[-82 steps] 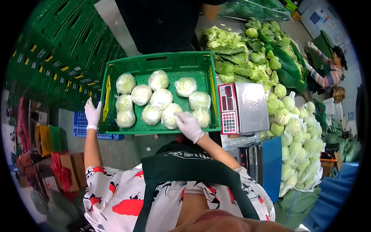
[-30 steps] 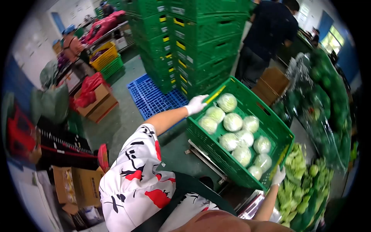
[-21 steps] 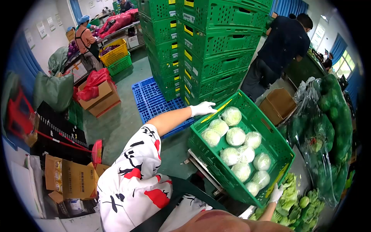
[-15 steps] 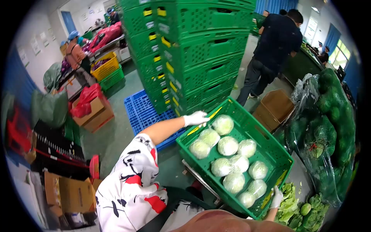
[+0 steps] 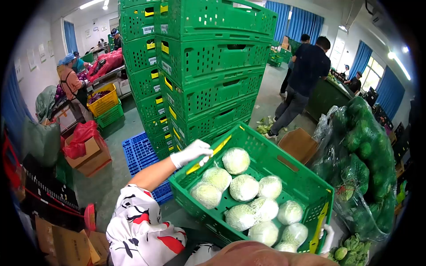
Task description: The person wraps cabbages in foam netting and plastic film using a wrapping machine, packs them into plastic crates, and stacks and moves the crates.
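A green plastic crate (image 5: 306, 175) is tilted in front of me, held up at both ends. Several round pale-green cabbages (image 5: 244, 188) lie inside, wrapped in clear film or netting. My left hand (image 5: 193, 154), in a white glove, is closed over the crate's left end beside a yellow strip. At the opposite end my right hand (image 5: 327, 238), also gloved, grips the outside of the rim near another yellow strip. Part of that hand is hidden by the crate wall.
A tall stack of green crates (image 5: 208, 62) rises just ahead, near a blue pallet (image 5: 146, 155). Bagged green vegetables (image 5: 366, 150) and a cardboard box (image 5: 298, 144) are right. Loose leaves (image 5: 265, 125) lie on the floor. A person in dark clothes (image 5: 306, 71) is beyond.
The crate, still in both hands, now appears larger and further left and lower in view. My view has tilted up. The person in dark clothes has stepped away, and another person shows beside them.
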The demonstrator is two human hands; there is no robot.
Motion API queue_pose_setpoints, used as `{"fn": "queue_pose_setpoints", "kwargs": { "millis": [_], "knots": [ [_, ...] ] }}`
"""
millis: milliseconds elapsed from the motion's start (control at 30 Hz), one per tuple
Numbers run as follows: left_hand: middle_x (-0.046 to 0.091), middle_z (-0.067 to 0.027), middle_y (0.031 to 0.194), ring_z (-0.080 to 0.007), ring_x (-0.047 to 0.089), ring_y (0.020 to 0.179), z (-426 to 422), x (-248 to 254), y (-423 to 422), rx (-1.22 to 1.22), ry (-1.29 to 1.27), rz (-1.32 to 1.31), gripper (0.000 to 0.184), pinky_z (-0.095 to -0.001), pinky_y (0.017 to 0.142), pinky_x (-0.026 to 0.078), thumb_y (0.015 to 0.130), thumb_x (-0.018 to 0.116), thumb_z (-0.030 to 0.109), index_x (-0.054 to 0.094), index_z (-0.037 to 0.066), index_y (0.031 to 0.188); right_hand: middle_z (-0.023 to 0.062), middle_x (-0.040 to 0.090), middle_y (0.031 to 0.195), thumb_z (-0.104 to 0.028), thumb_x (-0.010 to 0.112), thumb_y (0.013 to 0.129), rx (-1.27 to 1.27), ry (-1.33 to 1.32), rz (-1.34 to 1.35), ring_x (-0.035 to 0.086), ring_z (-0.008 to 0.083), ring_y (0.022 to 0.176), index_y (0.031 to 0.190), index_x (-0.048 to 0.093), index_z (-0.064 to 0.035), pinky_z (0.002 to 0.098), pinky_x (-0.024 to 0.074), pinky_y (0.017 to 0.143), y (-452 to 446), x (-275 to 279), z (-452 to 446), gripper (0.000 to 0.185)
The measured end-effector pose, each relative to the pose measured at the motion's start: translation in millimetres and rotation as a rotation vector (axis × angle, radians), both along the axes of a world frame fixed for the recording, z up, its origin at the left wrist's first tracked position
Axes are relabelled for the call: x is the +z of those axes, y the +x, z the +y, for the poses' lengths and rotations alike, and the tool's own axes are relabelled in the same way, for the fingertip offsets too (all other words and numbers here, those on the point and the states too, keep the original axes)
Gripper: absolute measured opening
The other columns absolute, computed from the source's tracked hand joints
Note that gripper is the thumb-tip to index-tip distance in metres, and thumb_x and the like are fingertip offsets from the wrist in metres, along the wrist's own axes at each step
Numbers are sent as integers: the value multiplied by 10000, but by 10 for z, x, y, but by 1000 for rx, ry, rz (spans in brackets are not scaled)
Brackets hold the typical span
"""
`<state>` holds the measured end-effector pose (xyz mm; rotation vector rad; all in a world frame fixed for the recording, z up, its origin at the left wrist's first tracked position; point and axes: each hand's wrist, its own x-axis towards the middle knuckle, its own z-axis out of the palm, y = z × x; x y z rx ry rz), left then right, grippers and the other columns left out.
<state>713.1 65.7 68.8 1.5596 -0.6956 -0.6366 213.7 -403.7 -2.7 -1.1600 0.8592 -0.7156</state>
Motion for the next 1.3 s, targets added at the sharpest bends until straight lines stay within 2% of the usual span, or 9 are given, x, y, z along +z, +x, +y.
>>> {"fn": "queue_pose_setpoints", "kwargs": {
  "millis": [33,67,133,333,500,633,800,1000,1300],
  "knots": [
    [627,-43,620,-95,581,476,110,268,-59,7,-54,-2,216,-245,461,474,924,619,164,672,-2,795,-32,496,600,-206,589,889,15,-32,-16,427,69,479,764,539,-124,195,336,468,-15,258,-15,158],
    [630,-58,622,-108,588,476,246,540,-106,16,-107,-8,227,-251,459,477,926,608,170,682,-10,809,-23,512,628,-200,578,891,50,-89,35,440,60,505,773,540,-121,186,351,491,64,895,286,147],
    [630,-54,636,-100,588,482,528,1065,-164,-11,-218,-384,226,-250,457,485,934,585,153,687,-7,811,-15,543,684,-181,585,882,-84,-304,-167,453,66,558,805,579,-87,215,366,537,78,1457,536,121],
    [525,37,608,-40,551,508,1314,2858,-206,2,-416,-797,252,-189,518,463,953,581,233,662,-5,943,9,519,768,-211,586,886,-86,-677,-454,443,98,639,871,555,-82,254,357,597,378,3099,914,134],
    [530,21,662,-61,549,563,1648,3874,4,55,-502,-1110,245,-208,560,459,951,583,233,657,0,970,29,499,838,-236,586,889,-14,-832,-650,434,125,707,926,535,-77,286,350,648,1564,4314,1128,171],
    [533,8,705,-78,548,607,1885,3895,295,141,-491,-1207,243,-223,593,456,949,585,233,652,3,992,46,483,894,-256,586,892,68,-866,-781,428,146,761,970,518,-73,311,344,688,2690,5105,1434,210],
    [537,-8,759,-99,546,662,2377,3332,415,241,-451,-1233,244,-242,634,452,947,587,233,647,8,1019,66,464,964,-282,586,895,90,-825,-849,419,173,829,1024,498,-68,343,337,738,3449,5200,1873,264],
    [543,-27,824,-125,544,727,2576,2919,973,345,-345,-1185,249,-264,684,448,945,590,233,640,14,1052,91,440,1048,-312,587,899,119,-747,-851,409,205,910,1090,474,-63,381,328,799,4560,5314,1807,334],
    [550,-55,921,-163,540,826,2230,3321,2144,534,-255,-1376,267,-298,758,441,941,594,233,631,22,1101,128,404,1174,-357,587,905,169,-658,-933,394,253,1031,1189,437,-54,439,315,889,5881,5237,1216,441]
  ]
}}
